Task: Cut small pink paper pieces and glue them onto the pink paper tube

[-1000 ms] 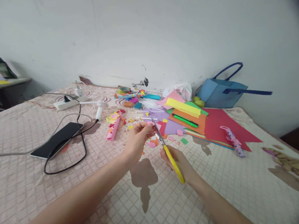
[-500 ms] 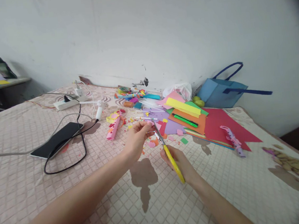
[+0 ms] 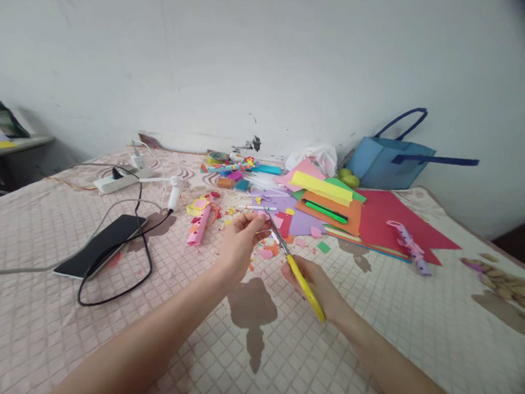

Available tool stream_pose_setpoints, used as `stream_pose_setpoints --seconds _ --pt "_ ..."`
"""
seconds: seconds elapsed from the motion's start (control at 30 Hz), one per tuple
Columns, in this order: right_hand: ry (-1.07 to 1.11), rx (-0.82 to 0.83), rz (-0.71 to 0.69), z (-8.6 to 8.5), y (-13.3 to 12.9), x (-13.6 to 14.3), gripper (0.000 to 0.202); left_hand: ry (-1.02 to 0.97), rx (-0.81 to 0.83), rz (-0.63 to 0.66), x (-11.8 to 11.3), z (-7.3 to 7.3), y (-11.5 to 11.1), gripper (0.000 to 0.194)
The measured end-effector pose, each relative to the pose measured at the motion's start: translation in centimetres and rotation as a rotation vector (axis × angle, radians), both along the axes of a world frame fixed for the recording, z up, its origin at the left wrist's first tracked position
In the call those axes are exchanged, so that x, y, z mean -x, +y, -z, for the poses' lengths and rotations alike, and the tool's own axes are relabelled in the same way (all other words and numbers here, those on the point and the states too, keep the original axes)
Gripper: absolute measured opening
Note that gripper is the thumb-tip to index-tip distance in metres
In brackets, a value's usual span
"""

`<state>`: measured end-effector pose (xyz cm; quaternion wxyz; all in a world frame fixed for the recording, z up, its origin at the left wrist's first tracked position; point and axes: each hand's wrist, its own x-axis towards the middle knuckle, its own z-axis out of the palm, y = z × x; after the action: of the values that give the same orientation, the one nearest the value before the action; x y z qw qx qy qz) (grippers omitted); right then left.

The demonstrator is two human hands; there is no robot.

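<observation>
My left hand (image 3: 242, 238) pinches a small piece of pink paper (image 3: 263, 216) between thumb and fingertips. In my right hand (image 3: 313, 281) is a pair of scissors (image 3: 305, 287) with yellow handles, its metal blades pointing up and left beside the pink piece. Whether the blades touch the paper I cannot tell. Small paper scraps lie beyond and under the hands, among them a green square (image 3: 323, 247) and a pink oval (image 3: 316, 232). A purple sheet (image 3: 303, 219) lies just past the blades.
Coloured paper sheets, a green cutter (image 3: 325, 211) and a red sheet (image 3: 384, 220) spread to the right. A blue bag (image 3: 390, 161) stands against the wall. At left are a black tablet-like device (image 3: 103, 244), cables and a power strip (image 3: 121, 181). A pink paper roll (image 3: 199, 226) lies nearer the middle.
The scissors' blades look slightly closer together than before. Both hands stay in nearly the same place, with the pink paper still in the left.
</observation>
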<state>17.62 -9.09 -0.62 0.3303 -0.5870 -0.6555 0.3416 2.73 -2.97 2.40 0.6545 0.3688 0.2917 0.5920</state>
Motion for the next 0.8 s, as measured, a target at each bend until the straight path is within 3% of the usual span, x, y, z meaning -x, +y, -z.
stream_pose_setpoints --seconds 0.8 --pt "0.019 0.019 0.006 -0.27 -0.08 0.15 0.036 -0.051 0.006 0.037 -0.13 0.04 -0.07 0.016"
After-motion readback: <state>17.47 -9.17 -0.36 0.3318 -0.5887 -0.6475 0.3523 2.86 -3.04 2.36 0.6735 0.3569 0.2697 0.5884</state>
